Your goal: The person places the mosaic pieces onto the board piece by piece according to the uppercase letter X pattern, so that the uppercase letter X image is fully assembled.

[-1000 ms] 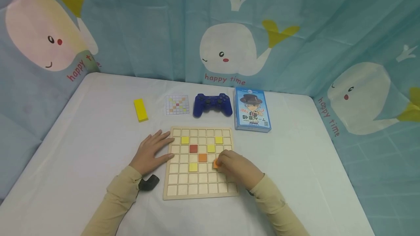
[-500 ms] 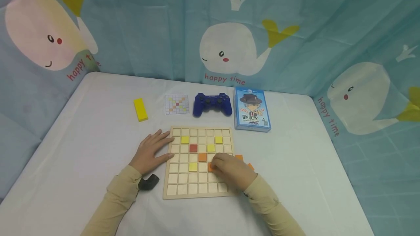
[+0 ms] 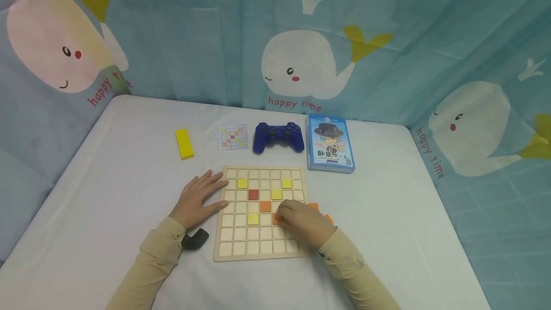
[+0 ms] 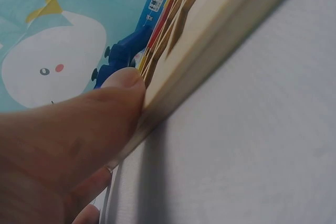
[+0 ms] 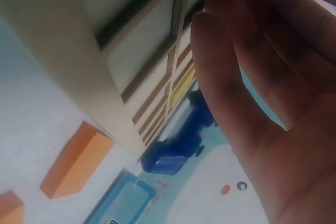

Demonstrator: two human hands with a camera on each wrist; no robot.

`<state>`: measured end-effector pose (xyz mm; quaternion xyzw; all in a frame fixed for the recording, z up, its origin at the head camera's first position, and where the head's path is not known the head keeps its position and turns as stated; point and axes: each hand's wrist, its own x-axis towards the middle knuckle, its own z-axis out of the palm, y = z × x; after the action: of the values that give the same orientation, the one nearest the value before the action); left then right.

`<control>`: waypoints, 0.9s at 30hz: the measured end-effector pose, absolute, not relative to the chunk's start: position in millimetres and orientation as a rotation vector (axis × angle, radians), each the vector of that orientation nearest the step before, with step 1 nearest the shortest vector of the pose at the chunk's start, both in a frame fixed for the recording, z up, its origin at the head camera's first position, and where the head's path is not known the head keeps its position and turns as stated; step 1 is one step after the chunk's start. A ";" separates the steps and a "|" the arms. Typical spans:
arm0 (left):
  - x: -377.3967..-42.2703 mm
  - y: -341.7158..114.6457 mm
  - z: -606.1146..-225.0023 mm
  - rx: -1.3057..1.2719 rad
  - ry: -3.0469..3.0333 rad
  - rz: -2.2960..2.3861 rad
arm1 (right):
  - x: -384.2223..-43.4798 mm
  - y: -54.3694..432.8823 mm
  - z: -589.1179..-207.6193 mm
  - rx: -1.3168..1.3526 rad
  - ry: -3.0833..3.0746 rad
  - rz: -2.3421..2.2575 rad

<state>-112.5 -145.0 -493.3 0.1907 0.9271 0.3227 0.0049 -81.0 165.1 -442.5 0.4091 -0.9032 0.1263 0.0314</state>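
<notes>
A wooden grid board lies flat in the middle of the table. Set in its cells are a red tile, an orange tile and several yellow tiles. My left hand rests with spread fingers at the board's left side; in the left wrist view the thumb touches the rim. With curled fingers, my right hand pinches another orange tile at a cell right of centre. The hand covers most of that tile and the cells beneath it.
Two loose orange pieces lie just right of the board, partly behind the right hand. Beyond the board are a yellow block, a printed grid card, a blue game controller and a blue box. A patterned curtain stands behind.
My right hand has brought the orange tile left and slightly down to its cell, then barely moved over the last half second. My left hand has stayed put.
</notes>
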 end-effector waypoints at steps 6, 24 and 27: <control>-111.5 -144.5 -492.2 0.596 2.900 1.015 | -81.2 165.4 -443.8 1.258 -2.773 0.395; -112.3 -144.5 -492.5 0.591 2.895 1.009 | -81.1 185.8 -440.9 1.169 -2.828 0.358; -112.2 -144.8 -492.2 0.593 2.894 1.006 | -81.4 202.7 -437.4 1.088 -2.866 0.372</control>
<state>-112.2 -144.8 -492.2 0.1899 0.9273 0.3223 0.0104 -81.4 202.7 -437.4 0.3522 -0.9277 0.1206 0.0265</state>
